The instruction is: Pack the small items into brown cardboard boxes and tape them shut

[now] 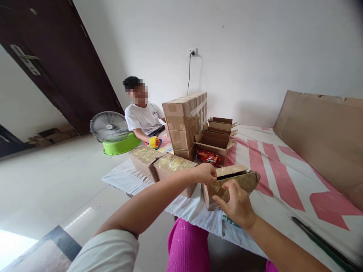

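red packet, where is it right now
In the head view, the red packet is a little right of centre, against the front of the nearest open box, just beyond the left hand.

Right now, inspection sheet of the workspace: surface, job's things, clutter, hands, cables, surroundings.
Surface: white cloth with red markings, wrinkled.
Job's things: nearest carton, top not fully closed; taped cartons to its left; stacked cartons and open cartons farther back.
Clutter: red packet by the open cartons; yellow tape roll near the co-worker; long dark item at right.
Hands: left hand at the nearest carton's top, grip unclear; right hand on its near side, thumb and fingers apart.
Cables: black cord in wall socket; lower end hidden.
Surroundings: fan, green basin, door, cardboard panel.
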Tool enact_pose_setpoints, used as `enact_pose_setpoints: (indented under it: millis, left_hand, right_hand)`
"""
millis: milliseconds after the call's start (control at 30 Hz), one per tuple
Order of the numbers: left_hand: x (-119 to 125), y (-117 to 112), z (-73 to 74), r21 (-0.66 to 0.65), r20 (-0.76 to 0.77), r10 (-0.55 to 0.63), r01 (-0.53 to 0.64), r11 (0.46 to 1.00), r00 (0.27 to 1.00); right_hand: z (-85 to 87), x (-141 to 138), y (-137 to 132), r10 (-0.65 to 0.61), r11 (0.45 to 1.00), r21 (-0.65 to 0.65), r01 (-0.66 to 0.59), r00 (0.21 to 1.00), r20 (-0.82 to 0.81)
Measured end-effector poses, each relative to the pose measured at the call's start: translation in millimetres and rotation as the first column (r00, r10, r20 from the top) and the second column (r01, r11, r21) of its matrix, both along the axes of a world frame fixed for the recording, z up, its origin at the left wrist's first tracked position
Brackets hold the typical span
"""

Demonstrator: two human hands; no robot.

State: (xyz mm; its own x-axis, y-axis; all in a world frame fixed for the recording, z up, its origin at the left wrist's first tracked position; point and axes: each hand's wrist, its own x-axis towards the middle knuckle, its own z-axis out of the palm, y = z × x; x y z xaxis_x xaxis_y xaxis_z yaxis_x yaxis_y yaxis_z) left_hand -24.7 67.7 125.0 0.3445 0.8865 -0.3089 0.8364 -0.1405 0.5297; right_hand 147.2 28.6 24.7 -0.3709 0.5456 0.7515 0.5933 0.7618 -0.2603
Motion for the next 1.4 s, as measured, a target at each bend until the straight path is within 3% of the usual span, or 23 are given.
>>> enact_pose_setpoints:
  millis: [67, 233, 367, 567, 667, 733, 800, 967, 1100, 1167, 1200, 1267, 1333, 1367, 1400]
  left_hand:
    - [-1, 1, -0.2, -0.008, -0.004, -0.008, 0.008, 1.0, 1.0]
    - [0, 2, 1.9, -0.005, -0.049, -0.059, 0.059, 0.998, 0.997]
    - [4, -1, 0.4, 0.076, -0.116, -0.089, 0.098, 0.992, 0.989]
    - [12, -9, -15.7, 0.197, -0.186, -0.038, 0.075, 0.978, 0.982]
    - [11, -4, -19.0, 0.261, -0.193, 0.013, 0.039, 0.965, 0.981]
    - [8, 3, -17.0, 0.314, -0.185, 0.049, 0.012, 0.949, 0.982]
    - [5, 8, -13.1, 0.348, -0.174, 0.055, 0.009, 0.937, 0.983]
    - [1, 12, -5.0, 0.422, -0.176, 0.05, 0.03, 0.906, 0.983]
    - [3, -1, -11.0, 0.485, -0.173, 0.064, 0.028, 0.874, 0.983]
    - [4, -14, -19.8, 0.578, -0.144, 0.078, 0.02, 0.816, 0.986]
    - [4, -23, -25.2, 0.651, -0.109, 0.081, 0.01, 0.759, 0.991]
    - [3, -44, -37.2, 0.808, 0.015, 0.049, -0.041, 0.587, 0.999]
    - [6, -68, -51.1, 0.889, 0.172, -0.08, -0.12, 0.442, 0.982]
    - [10, -80, -59.3, 0.89, 0.244, -0.181, -0.146, 0.431, 0.953]
    - [16, -92, -69.0, 0.868, 0.31, -0.295, -0.142, 0.477, 0.904]
  right_hand:
    - [1.2, 3, 3, -0.074, 0.997, 0.035, 0.073, 0.997, 0.014]
    - [2.3, -2, 4, -0.073, 0.994, 0.097, 0.052, 0.973, 0.219]
    - [1.3, -8, 2, -0.101, 0.984, 0.167, 0.067, 0.974, 0.203]
    - [-2.1, -10, -10, 0.015, 0.997, 0.076, -0.026, 0.99, 0.14]
    - [-7.4, -17, -32, 0.213, 0.972, 0.056, -0.228, 0.956, 0.202]
    - [-11.1, -23, -51, 0.407, 0.899, 0.044, -0.435, 0.869, 0.283]
    - [-13.6, -28, -67, 0.523, 0.836, -0.008, -0.548, 0.794, 0.31]
    - [-19.3, -16, -84, 0.509, 0.854, -0.193, -0.483, 0.852, 0.119]
    - [-32.3, 14, -90, 0.424, 0.871, -0.269, -0.411, 0.906, -0.01]
    - [-40.3, 33, -96, 0.348, 0.868, -0.338, -0.363, 0.931, -0.106]
    - [-44.5, 43, -99, 0.302, 0.862, -0.378, -0.337, 0.941, -0.152]
    - [-53.6, 66, -106, 0.2, 0.846, -0.452, -0.283, 0.954, -0.222]
    - [-64.4, 89, -112, 0.084, 0.814, -0.535, -0.225, 0.958, -0.275]
    - [-70.6, 100, -116, 0.024, 0.799, -0.567, -0.201, 0.953, -0.303]
    - [-77.4, 111, -118, -0.026, 0.79, -0.586, -0.183, 0.944, -0.33]
